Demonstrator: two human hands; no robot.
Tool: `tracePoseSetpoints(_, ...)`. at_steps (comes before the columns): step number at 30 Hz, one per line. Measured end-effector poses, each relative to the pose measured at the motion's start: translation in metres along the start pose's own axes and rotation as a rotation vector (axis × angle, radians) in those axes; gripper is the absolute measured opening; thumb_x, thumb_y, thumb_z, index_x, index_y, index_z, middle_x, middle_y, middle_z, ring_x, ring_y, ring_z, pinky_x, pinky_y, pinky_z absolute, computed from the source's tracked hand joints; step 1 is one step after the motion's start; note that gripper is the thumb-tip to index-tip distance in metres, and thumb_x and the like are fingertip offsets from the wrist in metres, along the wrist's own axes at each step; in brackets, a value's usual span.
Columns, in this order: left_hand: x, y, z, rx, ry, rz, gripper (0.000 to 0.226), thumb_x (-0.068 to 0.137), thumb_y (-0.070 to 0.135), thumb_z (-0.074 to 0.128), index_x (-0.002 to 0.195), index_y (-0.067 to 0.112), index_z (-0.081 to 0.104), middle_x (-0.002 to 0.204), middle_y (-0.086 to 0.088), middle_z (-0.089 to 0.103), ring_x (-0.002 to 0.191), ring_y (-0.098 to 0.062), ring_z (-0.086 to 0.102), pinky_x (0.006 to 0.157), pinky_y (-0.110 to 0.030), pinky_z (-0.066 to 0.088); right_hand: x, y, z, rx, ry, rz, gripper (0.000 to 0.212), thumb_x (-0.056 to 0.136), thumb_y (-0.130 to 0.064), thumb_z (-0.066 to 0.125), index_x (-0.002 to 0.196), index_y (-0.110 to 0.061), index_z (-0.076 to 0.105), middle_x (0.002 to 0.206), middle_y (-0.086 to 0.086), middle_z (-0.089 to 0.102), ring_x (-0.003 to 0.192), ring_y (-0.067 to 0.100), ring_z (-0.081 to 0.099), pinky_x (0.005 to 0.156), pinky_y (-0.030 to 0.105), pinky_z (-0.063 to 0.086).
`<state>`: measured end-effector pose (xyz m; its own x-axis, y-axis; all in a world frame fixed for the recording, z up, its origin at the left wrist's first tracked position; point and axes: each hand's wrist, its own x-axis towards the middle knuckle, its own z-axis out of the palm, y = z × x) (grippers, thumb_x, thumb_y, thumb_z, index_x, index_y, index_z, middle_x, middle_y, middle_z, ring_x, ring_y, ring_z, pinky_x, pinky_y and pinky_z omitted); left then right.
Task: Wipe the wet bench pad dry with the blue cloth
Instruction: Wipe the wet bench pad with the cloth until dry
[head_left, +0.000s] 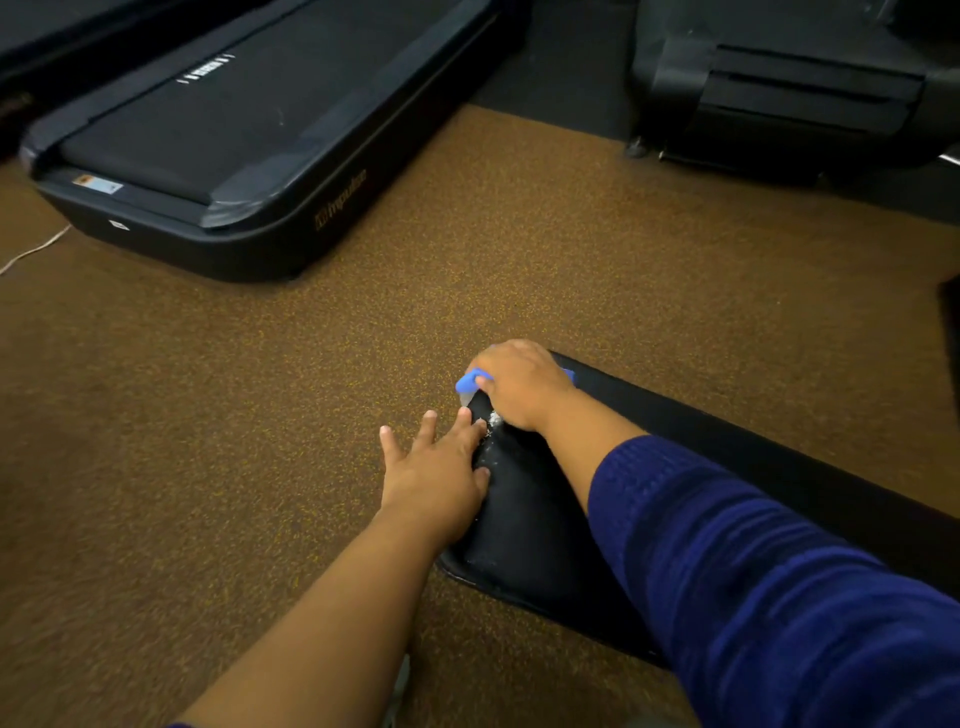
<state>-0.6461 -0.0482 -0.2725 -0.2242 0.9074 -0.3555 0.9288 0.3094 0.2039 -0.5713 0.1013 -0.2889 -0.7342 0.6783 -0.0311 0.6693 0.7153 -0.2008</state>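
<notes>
A black bench pad (524, 525) runs from the lower middle toward the right edge. White wet specks glisten along its near left edge. My right hand (519, 384) presses a blue cloth (467, 382) onto the pad's far left corner; only small bits of the cloth show on either side of the hand. My left hand (436, 473) rests flat against the pad's left edge, fingers spread, holding nothing. A dark blue sleeve covers my right forearm.
Brown speckled floor (260, 415) surrounds the pad. A black treadmill (218, 156) lies at the upper left, with a white cable (31, 252) beside it. Another dark machine (789, 88) stands at the upper right.
</notes>
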Motion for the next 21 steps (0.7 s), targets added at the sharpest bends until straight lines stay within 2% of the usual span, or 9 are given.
tracePoseSetpoints(2, -0.003, -0.003, 0.001, -0.050, 0.040, 0.004, 0.059, 0.095, 0.043, 0.041, 0.149, 0.036, 0.017, 0.160, 0.013, 0.011, 0.150, -0.020, 0.000, 0.114, -0.062, -0.003, -0.005, 0.015, -0.004, 0.091, -0.058, -0.067, 0.028, 0.095, -0.024, 0.047, 0.119, -0.022, 0.060, 0.125, 0.003, 0.060, 0.120, 0.026, 0.048, 0.102, 0.041, 0.032)
tracePoseSetpoints(6, -0.009, -0.017, 0.003, -0.229, 0.161, -0.025, 0.066, 0.091, 0.047, 0.049, 0.149, 0.033, 0.020, 0.158, 0.010, 0.024, 0.149, -0.018, 0.007, 0.117, -0.055, 0.000, -0.013, 0.005, 0.007, 0.010, 0.077, 0.174, 0.032, 0.097, -0.024, 0.042, 0.127, -0.026, 0.052, 0.143, 0.001, 0.043, 0.134, 0.025, 0.031, 0.111, 0.039, 0.019)
tracePoseSetpoints(7, -0.010, -0.020, 0.002, -0.277, 0.188, -0.040, 0.065, 0.092, 0.044, 0.049, 0.149, 0.031, 0.021, 0.157, 0.008, 0.026, 0.149, -0.018, 0.009, 0.118, -0.053, 0.001, -0.016, -0.007, 0.012, 0.014, 0.089, 0.173, 0.032, 0.096, -0.025, 0.041, 0.126, -0.027, 0.052, 0.145, 0.001, 0.040, 0.136, 0.025, 0.028, 0.112, 0.040, 0.016)
tracePoseSetpoints(9, -0.010, -0.025, -0.002, -0.361, 0.224, -0.068, 0.059, 0.095, 0.037, 0.046, 0.149, 0.028, 0.025, 0.156, 0.004, 0.029, 0.149, -0.018, 0.011, 0.119, -0.050, 0.003, -0.027, -0.024, 0.020, 0.061, 0.061, 0.011, 0.033, 0.096, -0.025, 0.044, 0.128, -0.026, 0.053, 0.146, -0.001, 0.040, 0.137, 0.023, 0.027, 0.112, 0.039, 0.014)
tracePoseSetpoints(12, -0.011, -0.029, -0.007, -0.412, 0.216, -0.086, 0.051, 0.098, 0.031, 0.042, 0.148, 0.026, 0.030, 0.155, 0.002, 0.032, 0.148, -0.018, 0.013, 0.118, -0.048, 0.005, -0.045, -0.011, 0.018, 0.213, 0.018, -0.199, 0.031, 0.093, -0.020, 0.053, 0.123, -0.024, 0.059, 0.141, 0.000, 0.048, 0.135, 0.021, 0.034, 0.109, 0.036, 0.020)
tracePoseSetpoints(15, -0.015, -0.034, -0.007, -0.407, 0.198, -0.083, 0.049, 0.099, 0.026, 0.041, 0.147, 0.025, 0.033, 0.153, 0.000, 0.035, 0.148, -0.019, 0.015, 0.118, -0.048, 0.007, -0.044, -0.003, 0.017, 0.209, 0.067, -0.030, 0.037, 0.092, -0.016, 0.052, 0.126, -0.029, 0.055, 0.146, -0.002, 0.041, 0.139, 0.020, 0.027, 0.111, 0.037, 0.014)
tracePoseSetpoints(17, -0.018, -0.038, -0.007, -0.437, 0.209, -0.107, 0.047, 0.099, 0.022, 0.040, 0.146, 0.025, 0.035, 0.153, -0.004, 0.037, 0.148, -0.019, 0.016, 0.118, -0.048, 0.007, -0.043, -0.024, 0.021, 0.162, 0.123, 0.116, 0.037, 0.094, -0.019, 0.047, 0.129, -0.030, 0.051, 0.149, -0.002, 0.035, 0.140, 0.021, 0.021, 0.113, 0.038, 0.009)
tracePoseSetpoints(18, -0.018, -0.038, -0.008, -0.460, 0.216, -0.121, 0.046, 0.099, 0.021, 0.039, 0.145, 0.024, 0.036, 0.152, -0.005, 0.037, 0.148, -0.019, 0.017, 0.118, -0.047, 0.008, -0.044, -0.036, 0.024, 0.148, 0.127, 0.114, 0.038, 0.094, -0.020, 0.047, 0.130, -0.029, 0.050, 0.150, -0.002, 0.034, 0.141, 0.021, 0.020, 0.113, 0.038, 0.007)
tracePoseSetpoints(21, -0.014, -0.034, -0.012, -0.511, 0.221, -0.141, 0.045, 0.099, 0.018, 0.037, 0.143, 0.024, 0.039, 0.151, -0.007, 0.040, 0.147, -0.020, 0.020, 0.119, -0.045, 0.011, -0.061, -0.057, 0.030, 0.159, 0.033, -0.136, 0.037, 0.093, -0.021, 0.049, 0.129, -0.027, 0.051, 0.147, -0.005, 0.039, 0.139, 0.021, 0.024, 0.114, 0.041, 0.010)
